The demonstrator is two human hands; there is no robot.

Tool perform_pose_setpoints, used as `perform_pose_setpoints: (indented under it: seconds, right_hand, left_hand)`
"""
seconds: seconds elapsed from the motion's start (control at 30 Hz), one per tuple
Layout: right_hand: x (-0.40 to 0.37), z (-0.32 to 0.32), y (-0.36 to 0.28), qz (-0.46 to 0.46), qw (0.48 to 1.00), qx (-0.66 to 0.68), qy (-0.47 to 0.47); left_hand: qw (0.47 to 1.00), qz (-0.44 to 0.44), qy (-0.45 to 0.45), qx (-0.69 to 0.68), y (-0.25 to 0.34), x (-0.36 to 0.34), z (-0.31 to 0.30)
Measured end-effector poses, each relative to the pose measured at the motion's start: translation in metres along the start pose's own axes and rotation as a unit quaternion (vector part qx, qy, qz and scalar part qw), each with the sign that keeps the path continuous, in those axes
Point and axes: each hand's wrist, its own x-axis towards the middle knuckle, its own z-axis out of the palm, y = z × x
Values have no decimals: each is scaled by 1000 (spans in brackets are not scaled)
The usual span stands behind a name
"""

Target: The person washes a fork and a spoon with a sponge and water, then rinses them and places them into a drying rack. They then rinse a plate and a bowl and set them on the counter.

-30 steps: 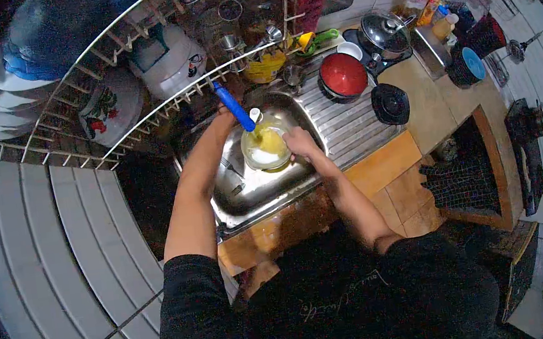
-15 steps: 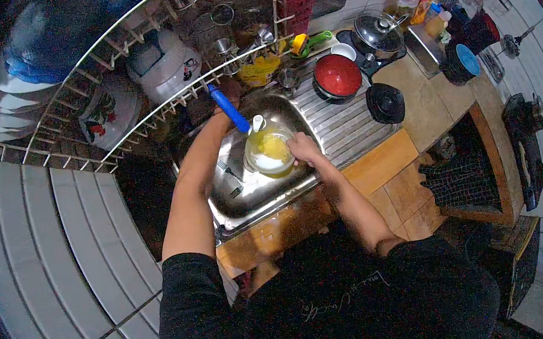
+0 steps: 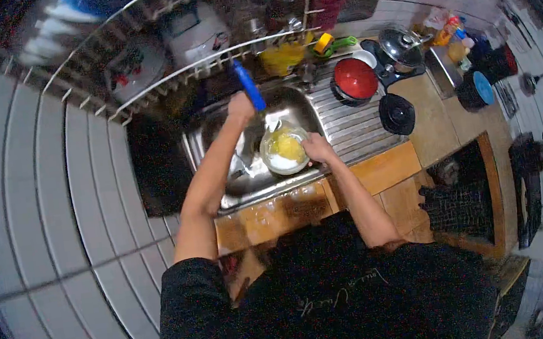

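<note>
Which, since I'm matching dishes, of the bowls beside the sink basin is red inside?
The round bowl nearest the basin; the white bowl and black dish show no red.

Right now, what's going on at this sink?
A person's right hand grips the side of a clear bowl at the sink, with something yellow and something white inside. Their left hand is by the blue tube; contact is unclear. A red bowl sits on the drainboard.

Head camera high on the near side of the sink [image 3: 302, 106], angled forward and down, fairly near it.
</note>
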Motion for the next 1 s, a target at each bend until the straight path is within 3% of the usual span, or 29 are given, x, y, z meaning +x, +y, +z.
perform_pose_setpoints:
  seconds: [0.07, 0.1, 0.13, 0.2, 0.3, 0.37, 0.47, 0.53, 0.6, 0.67, 0.7, 0.83, 1.0]
  right_hand:
    - [-10, -3, -8, 7, 999, -21, -38]
    - [-10, -3, -8, -14, 997, -61, -44]
    - [-11, 0, -9, -34, 993, -103, -50]
    - [-33, -1, -40, -12, 988, -93, -126]
    - [-30, 17, -31, -69, 973, -154, -159]
    - [-34, 32, -36, -163, 956, -189, -151]
    - [-21, 64, -28, -183, 925, -246, -222]
    - [-15, 90, -21, -198, 919, -240, -242]
    - [-14, 111, -27, -252, 888, -233, -305]
    - [-24, 131, -39, -218, 881, -250, -339]
    - [-23, 144, -37, -258, 867, -275, -325]
    - [-42, 175, -58, -341, 810, -311, -362]
    - [-61, 205, -77, -347, 778, -347, -393]
  left_hand:
    - [995, 68, 60, 37, -21, -18, 24]
    - [982, 127, 132, 44, -21, -37, 23]
    - [979, 121, 150, -62, -9, -69, 7]
    - [970, 59, 208, -109, -9, -119, 0]
    - [957, -15, 266, -114, -4, -194, -3]
    - [942, -40, 312, -120, -4, -240, -8]
    - [915, -90, 362, -153, -6, -295, -2]
    - [922, -200, 261, -206, -2, -324, -8]
    - [941, -215, 220, -137, -28, -343, 4]
    - [973, -160, 72, -152, -56, -365, 26]
    - [945, -190, -31, -264, -44, -378, 6]
    - [923, -251, -112, -269, -54, -410, 12]
    - [898, -304, -33, -316, -57, -432, 18]
